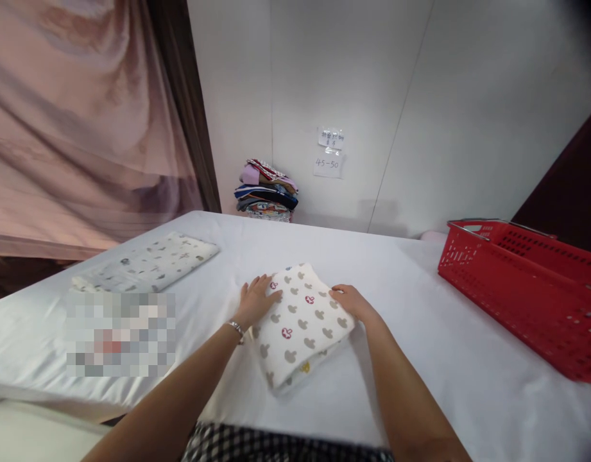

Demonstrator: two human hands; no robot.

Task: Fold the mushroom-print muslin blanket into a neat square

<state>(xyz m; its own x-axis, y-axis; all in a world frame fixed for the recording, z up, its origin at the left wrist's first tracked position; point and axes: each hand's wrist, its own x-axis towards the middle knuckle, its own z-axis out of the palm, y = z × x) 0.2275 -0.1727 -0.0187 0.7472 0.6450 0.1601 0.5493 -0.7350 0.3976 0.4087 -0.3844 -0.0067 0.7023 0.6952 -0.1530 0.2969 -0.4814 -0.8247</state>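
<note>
A folded white cloth (302, 321) printed with grey, pink and a few yellow mushroom-like shapes lies at an angle on the white-covered table, directly before me. My left hand (257, 301), with a bracelet at its wrist, rests along the cloth's left edge. Its fingers are stretched and a little apart, and the thumb reaches onto the print. At the far right edge, my right hand (355, 303) has its fingers bent round the cloth's border; some of them are hidden. Layers of the fold show along the near edge.
Another folded white cloth (153, 263) with a dark print lies on the table's left side, beside a pixelated patch. A red plastic basket (511, 289) stands on the right. Several folded textiles (267, 189) are stacked against the wall, left of paper notes (328, 154).
</note>
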